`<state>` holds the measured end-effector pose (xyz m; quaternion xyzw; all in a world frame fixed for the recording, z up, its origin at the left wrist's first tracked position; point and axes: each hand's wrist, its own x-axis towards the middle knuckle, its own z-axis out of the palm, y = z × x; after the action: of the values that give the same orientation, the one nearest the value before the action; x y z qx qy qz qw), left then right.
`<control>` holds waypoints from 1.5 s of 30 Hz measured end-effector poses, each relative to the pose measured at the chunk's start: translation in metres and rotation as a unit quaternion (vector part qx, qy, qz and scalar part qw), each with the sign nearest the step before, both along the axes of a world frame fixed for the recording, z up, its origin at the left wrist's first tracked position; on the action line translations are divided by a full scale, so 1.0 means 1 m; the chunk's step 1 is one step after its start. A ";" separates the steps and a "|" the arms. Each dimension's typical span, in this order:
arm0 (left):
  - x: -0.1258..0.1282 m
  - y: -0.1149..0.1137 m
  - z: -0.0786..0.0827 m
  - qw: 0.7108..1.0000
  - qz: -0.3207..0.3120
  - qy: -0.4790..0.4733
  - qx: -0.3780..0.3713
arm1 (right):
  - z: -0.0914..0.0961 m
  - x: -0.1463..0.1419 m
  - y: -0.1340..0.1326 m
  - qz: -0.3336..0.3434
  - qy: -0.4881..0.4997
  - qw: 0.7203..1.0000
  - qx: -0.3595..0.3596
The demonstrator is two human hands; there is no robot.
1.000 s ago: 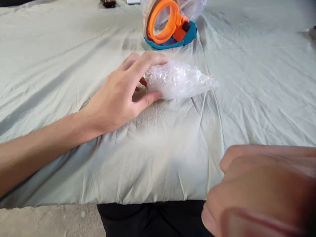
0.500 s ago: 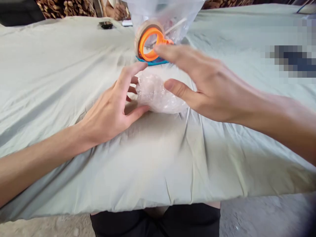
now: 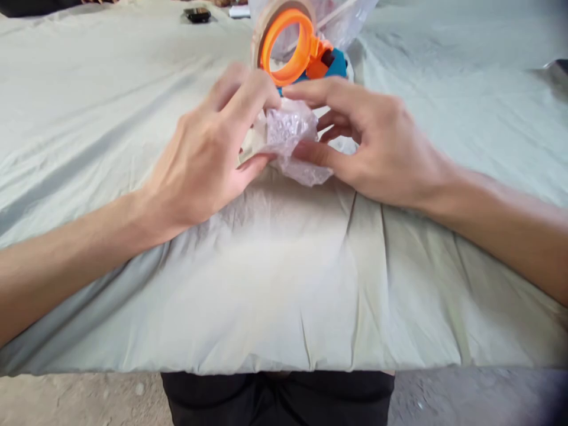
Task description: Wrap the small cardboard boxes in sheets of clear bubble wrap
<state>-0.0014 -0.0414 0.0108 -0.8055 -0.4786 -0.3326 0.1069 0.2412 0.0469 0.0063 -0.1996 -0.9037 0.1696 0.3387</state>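
Left hand (image 3: 208, 160): forearm enters from lower left, palm turned inward, fingers curled, thumb and fingertips pinching the left side of the bundle. Right hand (image 3: 377, 145): forearm enters from the right, index finger extended over the top, thumb pressed beneath, gripping the right side. Bundle (image 3: 293, 139): bubble wrap, crumpled, held between both hands on the cloth (image 3: 110, 118), just before the tape dispenser (image 3: 295, 50).
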 end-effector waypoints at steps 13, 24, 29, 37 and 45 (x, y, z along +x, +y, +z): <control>-0.006 -0.002 -0.001 0.985 -0.133 0.096 0.058 | 0.008 0.007 -0.009 -0.009 0.011 0.992 0.126; -0.012 0.009 -0.005 0.993 -0.098 0.001 -0.067 | 0.000 0.008 0.001 -0.050 -0.003 0.990 0.129; -0.016 0.012 -0.010 0.995 -0.054 -0.002 -0.079 | 0.002 0.006 0.000 -0.073 -0.047 0.988 0.125; -0.019 0.014 -0.011 0.997 -0.040 0.005 -0.069 | -0.002 0.004 0.004 -0.038 0.014 0.999 -0.006; -0.012 0.006 -0.003 0.995 -0.033 0.005 -0.092 | -0.008 0.007 0.017 -0.030 0.034 0.998 0.042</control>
<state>-0.0138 -0.0349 0.0073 -0.8290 -0.4797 -0.2867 0.0234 0.2480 0.0638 -0.0016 -0.2058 -0.8917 0.1277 0.3824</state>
